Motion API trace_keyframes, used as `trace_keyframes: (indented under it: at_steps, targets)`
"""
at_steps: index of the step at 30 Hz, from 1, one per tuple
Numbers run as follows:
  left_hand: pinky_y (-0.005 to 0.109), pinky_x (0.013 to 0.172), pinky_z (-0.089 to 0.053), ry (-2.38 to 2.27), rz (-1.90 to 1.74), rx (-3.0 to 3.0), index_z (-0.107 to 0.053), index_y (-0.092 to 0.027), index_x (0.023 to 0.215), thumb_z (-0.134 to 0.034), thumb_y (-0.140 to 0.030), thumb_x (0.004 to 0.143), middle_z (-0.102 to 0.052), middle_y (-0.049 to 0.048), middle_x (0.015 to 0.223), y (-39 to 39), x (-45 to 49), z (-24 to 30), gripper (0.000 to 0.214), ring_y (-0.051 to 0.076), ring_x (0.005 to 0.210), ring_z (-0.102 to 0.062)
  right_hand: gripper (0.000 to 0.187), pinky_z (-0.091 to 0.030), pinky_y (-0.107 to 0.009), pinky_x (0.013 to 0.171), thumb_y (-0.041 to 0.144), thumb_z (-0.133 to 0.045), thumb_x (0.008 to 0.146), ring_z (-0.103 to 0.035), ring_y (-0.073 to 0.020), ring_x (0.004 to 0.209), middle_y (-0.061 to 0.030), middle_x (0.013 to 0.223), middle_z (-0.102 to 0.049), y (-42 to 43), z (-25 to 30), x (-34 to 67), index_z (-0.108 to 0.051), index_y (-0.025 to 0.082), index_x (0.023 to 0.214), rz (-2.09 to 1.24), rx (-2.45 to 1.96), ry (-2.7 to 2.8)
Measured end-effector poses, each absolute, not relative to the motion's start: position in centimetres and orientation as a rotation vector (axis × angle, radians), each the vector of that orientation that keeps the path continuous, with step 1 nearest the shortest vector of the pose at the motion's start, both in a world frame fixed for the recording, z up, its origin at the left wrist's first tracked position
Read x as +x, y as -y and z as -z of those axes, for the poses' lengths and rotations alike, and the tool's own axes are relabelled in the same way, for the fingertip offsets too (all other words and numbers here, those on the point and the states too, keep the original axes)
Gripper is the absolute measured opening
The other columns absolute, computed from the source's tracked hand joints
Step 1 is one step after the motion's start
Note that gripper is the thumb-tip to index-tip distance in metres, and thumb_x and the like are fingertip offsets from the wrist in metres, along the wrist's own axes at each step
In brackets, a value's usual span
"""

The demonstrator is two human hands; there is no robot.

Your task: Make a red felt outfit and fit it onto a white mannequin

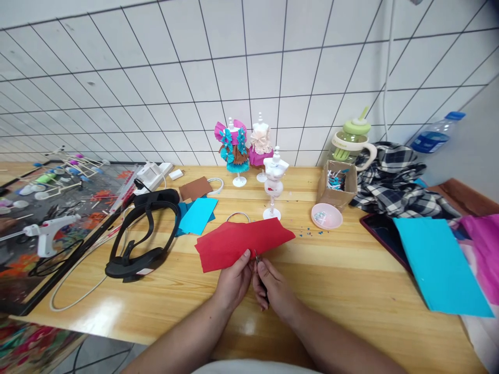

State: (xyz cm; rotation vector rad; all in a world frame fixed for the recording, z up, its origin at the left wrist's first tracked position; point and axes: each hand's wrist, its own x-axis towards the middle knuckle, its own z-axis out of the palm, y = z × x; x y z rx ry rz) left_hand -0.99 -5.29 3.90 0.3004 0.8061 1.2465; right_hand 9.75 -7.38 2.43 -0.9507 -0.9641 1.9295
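Note:
My left hand (235, 279) pinches the lower edge of a red sheet of paper (241, 241), which looks like crepe paper and spreads above both hands. Close beside it, my right hand (277, 288) is closed around a small pair of scissors (263, 285). Their dark handles are mostly covered by my fingers, and the metal tip touches the red paper's lower edge. Just beyond the paper stands a white miniature dress form (275, 176) with a small red spot on it. Behind it are a form in pink, blue and brown ruffles (233, 143) and one in cream and magenta (261, 143).
A pink dish (326, 217) and a cardboard box of scraps (337, 192) sit right of the forms, near a green-lidded jug (351, 140). Blue paper (440, 265) lies at right. On the left are a black headset strap (146, 234), blue sheets (199, 215) and a glue gun (49, 234).

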Motion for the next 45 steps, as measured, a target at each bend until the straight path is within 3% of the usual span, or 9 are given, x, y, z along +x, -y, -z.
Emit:
trace_keyframes:
  at_steps: [3, 6, 26, 31, 39, 45]
  targets:
    - [0.030, 0.088, -0.055, -0.830, -1.365, 0.303, -0.069, -0.017, 0.092, -0.078, -0.018, 0.071, -0.073, 0.0038, 0.086, 5.18, -0.87, -3.66, 0.022, 0.018, 0.086, -0.070, 0.053, -0.030, -0.018, 0.031, 0.075, -0.048, 0.078, -0.026, -0.0037, 0.030, 0.0130, 0.048, -0.035, 7.49, -2.57, 9.70, -0.040, 0.023, 0.081, -1.922, -0.973, 0.896]
    - [0.031, 0.095, -0.051, -0.833, -1.347, 0.318, -0.070, -0.015, 0.088, -0.079, -0.019, 0.071, -0.074, 0.0045, 0.086, 5.25, -0.76, -3.47, 0.019, 0.017, 0.088, -0.069, 0.052, -0.026, -0.017, 0.030, 0.072, -0.052, 0.079, -0.024, -0.0031, 0.031, 0.0126, 0.048, -0.034, 7.67, -2.60, 9.59, -0.039, 0.022, 0.075, -1.918, -0.970, 0.790]
    - [0.026, 0.084, -0.054, -0.849, -1.376, 0.303, -0.070, -0.016, 0.082, -0.082, -0.018, 0.066, -0.073, 0.0016, 0.080, 5.68, -0.81, -3.28, 0.021, 0.014, 0.078, -0.068, 0.051, -0.024, -0.016, 0.030, 0.070, -0.057, 0.076, -0.020, -0.0026, 0.033, 0.0126, 0.048, -0.035, 8.39, -3.09, 9.04, -0.041, 0.022, 0.076, -1.941, -0.927, 0.656]
    - [0.029, 0.086, -0.055, -0.856, -1.365, 0.318, -0.070, -0.018, 0.086, -0.081, -0.018, 0.067, -0.072, 0.0012, 0.079, 5.63, -1.00, -3.22, 0.022, 0.016, 0.080, -0.069, 0.053, -0.025, -0.015, 0.028, 0.072, -0.057, 0.075, -0.021, -0.0026, 0.032, 0.0132, 0.047, -0.034, 8.17, -2.73, 9.13, -0.039, 0.023, 0.076, -1.949, -0.971, 0.686]
    - [0.038, 0.090, -0.054, -0.856, -1.377, 0.363, -0.070, -0.019, 0.082, -0.079, -0.018, 0.069, -0.071, 0.0020, 0.073, 5.67, -1.22, -3.22, 0.017, 0.024, 0.089, -0.069, 0.052, -0.038, -0.018, 0.029, 0.074, -0.044, 0.081, -0.031, -0.0039, 0.030, 0.0106, 0.053, -0.045, 7.80, -2.44, 9.69, -0.043, 0.022, 0.084, -1.931, -1.016, 0.904]
    - [0.034, 0.095, -0.050, -0.866, -1.411, 0.359, -0.069, -0.016, 0.088, -0.077, -0.016, 0.070, -0.073, 0.0029, 0.081, 5.59, -1.31, -3.29, 0.019, 0.017, 0.082, -0.069, 0.055, -0.042, -0.019, 0.032, 0.077, -0.041, 0.081, -0.032, -0.0053, 0.030, 0.0123, 0.047, -0.043, 7.84, -2.68, 9.89, -0.041, 0.023, 0.092, -1.959, -1.045, 1.001]
